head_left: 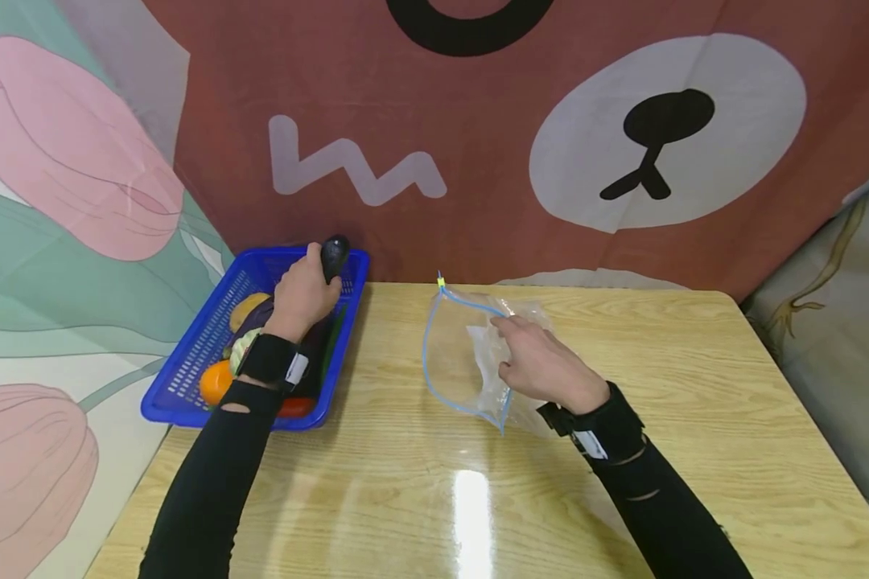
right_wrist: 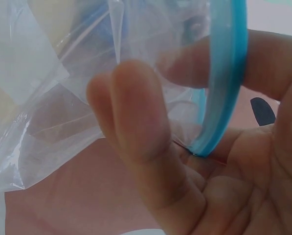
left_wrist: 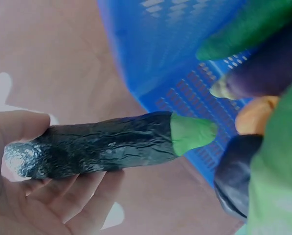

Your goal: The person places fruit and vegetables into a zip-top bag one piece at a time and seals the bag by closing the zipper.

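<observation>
The left sleeve (head_left: 195,490), toward eight o'clock, and the right sleeve (head_left: 669,507), toward four, are black, each with a small slit (head_left: 235,408). Broad black wristbands (head_left: 266,359) carry whitish rectangular labels (head_left: 297,368).

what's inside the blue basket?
Orange fruit, yellow piece, purple eggplant, pale green piece, red piece, long green piece. In the head view, left hand and wristband cover part; whatever lies under these can't be seen.
</observation>
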### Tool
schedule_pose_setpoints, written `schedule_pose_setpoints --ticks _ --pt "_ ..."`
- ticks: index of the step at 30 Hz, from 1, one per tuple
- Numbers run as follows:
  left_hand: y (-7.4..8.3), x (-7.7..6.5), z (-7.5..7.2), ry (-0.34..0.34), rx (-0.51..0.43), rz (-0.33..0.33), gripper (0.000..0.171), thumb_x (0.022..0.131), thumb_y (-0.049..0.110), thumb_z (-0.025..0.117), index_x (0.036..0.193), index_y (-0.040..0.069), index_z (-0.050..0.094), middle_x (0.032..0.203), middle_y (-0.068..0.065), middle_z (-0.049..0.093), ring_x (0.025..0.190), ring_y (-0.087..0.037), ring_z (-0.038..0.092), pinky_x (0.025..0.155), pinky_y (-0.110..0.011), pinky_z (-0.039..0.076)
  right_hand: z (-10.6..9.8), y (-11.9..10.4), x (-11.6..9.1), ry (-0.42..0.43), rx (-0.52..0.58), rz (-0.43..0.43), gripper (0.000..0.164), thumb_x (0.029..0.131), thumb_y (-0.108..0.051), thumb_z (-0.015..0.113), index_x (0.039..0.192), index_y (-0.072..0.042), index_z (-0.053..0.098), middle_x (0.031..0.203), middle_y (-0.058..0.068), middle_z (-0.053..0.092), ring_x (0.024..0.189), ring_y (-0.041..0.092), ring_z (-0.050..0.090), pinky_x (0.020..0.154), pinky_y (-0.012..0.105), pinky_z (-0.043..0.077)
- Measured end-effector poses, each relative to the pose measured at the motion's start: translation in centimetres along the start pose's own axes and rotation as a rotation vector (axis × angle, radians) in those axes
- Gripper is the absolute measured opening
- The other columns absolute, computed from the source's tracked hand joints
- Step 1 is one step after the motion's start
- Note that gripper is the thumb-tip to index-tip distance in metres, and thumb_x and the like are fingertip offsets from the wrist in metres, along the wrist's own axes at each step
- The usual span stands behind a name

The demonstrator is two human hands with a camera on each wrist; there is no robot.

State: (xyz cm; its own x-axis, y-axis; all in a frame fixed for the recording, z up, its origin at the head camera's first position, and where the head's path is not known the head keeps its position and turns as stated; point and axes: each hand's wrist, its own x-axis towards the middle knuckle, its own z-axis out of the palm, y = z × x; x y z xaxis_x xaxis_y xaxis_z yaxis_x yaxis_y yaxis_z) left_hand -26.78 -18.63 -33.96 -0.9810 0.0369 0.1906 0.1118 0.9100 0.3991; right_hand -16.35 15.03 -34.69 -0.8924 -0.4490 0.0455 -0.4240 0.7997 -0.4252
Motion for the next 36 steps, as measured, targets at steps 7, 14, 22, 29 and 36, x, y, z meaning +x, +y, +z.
schedule_pose_setpoints --ticks 7,14,22,29,36 --pt "2.0 -2.9 -0.4 0.189 -0.258 0.033 0.055 0.089 0.028 0.06 0.133 0.003 0.038 0.104 -0.021 0.061 0.082 -0.033 0.061 0.065 -0.045 0.048 0.1 0.4 0.1 0.02 -0.014 0.003 0.061 0.078 0.0 0.058 0.136 0.007 0.041 0.119 0.021 0.054 0.107 0.031 0.054 0.081 0.043 0.047" --pt "5.2 -6.3 -0.5 0.355 -0.605 0.161 0.045 0.085 0.019 0.068 0.121 0.003 0.047 0.1 -0.009 0.06 0.094 -0.017 0.059 0.07 -0.028 0.051 0.0 0.5 0.3 0.032 -0.015 0.007 0.059 0.079 -0.001 0.059 0.136 0.006 0.042 0.118 0.02 0.054 0.106 0.031 0.053 0.082 0.042 0.048" --pt "8.9 -8.7 0.3 0.398 -0.928 0.357 0.049 0.08 0.004 0.071 0.12 -0.004 0.045 0.101 -0.01 0.057 0.089 -0.019 0.06 0.073 -0.028 0.052 0.3 0.6 0.3 0.022 -0.016 0.007 0.058 0.08 -0.001 0.059 0.135 0.006 0.043 0.116 0.019 0.055 0.102 0.03 0.055 0.078 0.041 0.048" --pt "10.8 -9.7 3.0 0.396 -0.908 0.544 0.054 0.077 0.004 0.072 0.119 -0.007 0.04 0.1 -0.014 0.057 0.081 -0.02 0.061 0.067 -0.03 0.054 0.2 0.4 0.3 0.009 -0.021 0.014 0.057 0.081 -0.001 0.06 0.135 0.005 0.044 0.116 0.019 0.056 0.101 0.029 0.056 0.076 0.039 0.049" --pt "12.8 -9.7 4.1 0.185 -0.654 0.597 0.055 0.073 0.001 0.079 0.114 -0.003 0.042 0.101 -0.016 0.062 0.09 -0.023 0.064 0.073 -0.028 0.054 -0.3 -0.2 0.2 0.042 -0.019 -0.02 0.05 0.084 -0.002 0.057 0.132 0.006 0.046 0.114 0.019 0.056 0.091 0.027 0.058 0.073 0.038 0.049"
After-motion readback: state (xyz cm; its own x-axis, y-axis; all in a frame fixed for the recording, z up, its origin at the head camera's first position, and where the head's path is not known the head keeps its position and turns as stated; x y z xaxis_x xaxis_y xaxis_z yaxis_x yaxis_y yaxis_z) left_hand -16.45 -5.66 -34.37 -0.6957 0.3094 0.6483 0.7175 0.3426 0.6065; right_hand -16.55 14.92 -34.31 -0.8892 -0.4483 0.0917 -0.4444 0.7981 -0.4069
